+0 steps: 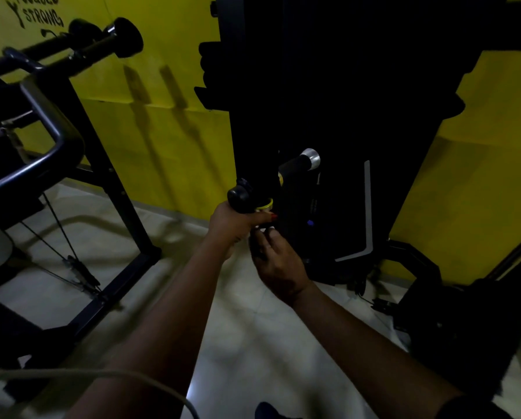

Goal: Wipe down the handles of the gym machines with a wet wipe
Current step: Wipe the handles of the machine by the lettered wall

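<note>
A black machine handle (pixel 238 197) with a round end knob and a yellow ring sticks out from the dark weight machine (pixel 328 116). My left hand (pixel 232 226) grips this handle just below the knob, thumb stretched along it. My right hand (pixel 276 263) sits right beside it, fingers curled at the lower part of the handle. A small white piece of wet wipe (pixel 264 228) shows between the two hands, pinched by the right fingers. A second black handle with a chrome end cap (pixel 302 162) juts out just above and to the right.
Another machine frame with curved bars (pixel 44 140) and cables stands at the left, its roller pads (pixel 126 37) up by the yellow wall (pixel 162 122). Pale tiled floor (pixel 253 343) lies below my arms. A light cord (pixel 102 375) crosses the bottom left. Dark equipment fills the lower right.
</note>
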A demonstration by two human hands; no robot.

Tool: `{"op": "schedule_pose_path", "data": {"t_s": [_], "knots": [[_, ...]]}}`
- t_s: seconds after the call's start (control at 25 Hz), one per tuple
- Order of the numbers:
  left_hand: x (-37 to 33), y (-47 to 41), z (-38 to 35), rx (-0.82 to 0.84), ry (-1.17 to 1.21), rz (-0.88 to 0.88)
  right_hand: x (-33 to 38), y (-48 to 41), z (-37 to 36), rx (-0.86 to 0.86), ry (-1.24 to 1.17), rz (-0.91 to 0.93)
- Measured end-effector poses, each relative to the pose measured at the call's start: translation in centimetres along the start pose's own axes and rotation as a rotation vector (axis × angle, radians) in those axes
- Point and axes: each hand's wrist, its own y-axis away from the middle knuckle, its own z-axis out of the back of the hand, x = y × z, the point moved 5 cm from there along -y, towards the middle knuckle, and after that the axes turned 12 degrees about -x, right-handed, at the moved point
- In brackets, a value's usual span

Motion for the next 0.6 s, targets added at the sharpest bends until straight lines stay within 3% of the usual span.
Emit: {"op": "schedule_pose_path", "data": {"t_s": [0.12, 0.2, 0.28, 0.36, 0.52, 0.6], "knots": [[0.1, -0.3, 0.0, -0.008, 0.000, 0.006, 1.5, 3.4, -1.7, 0.231, 0.262, 0.333], [0.1, -0.4, -0.1, -0.008, 0.002, -0.007, 2.2, 3.5, -2.4, 0.432, 0.393, 0.453], [0.4, -0.6, -0.1, -0.015, 0.030, 0.014, 2.8, 0.9, -3.2, 0.547, 0.464, 0.463], [0.5, -0.7, -0.1, -0.009, 0.062, 0.035, 3.3, -0.2, -3.6, 0.554, 0.528, 0.495], [0.4, -0.6, -0.2, -0.009, 0.028, 0.002, 3.2, 4.5, -3.0, 0.722, 0.519, 0.509], [0.5, -0.5, -0.3, -0.023, 0.001, -0.004, 2.2, 4.3, -1.6, 0.541, 0.383, 0.400]]}}
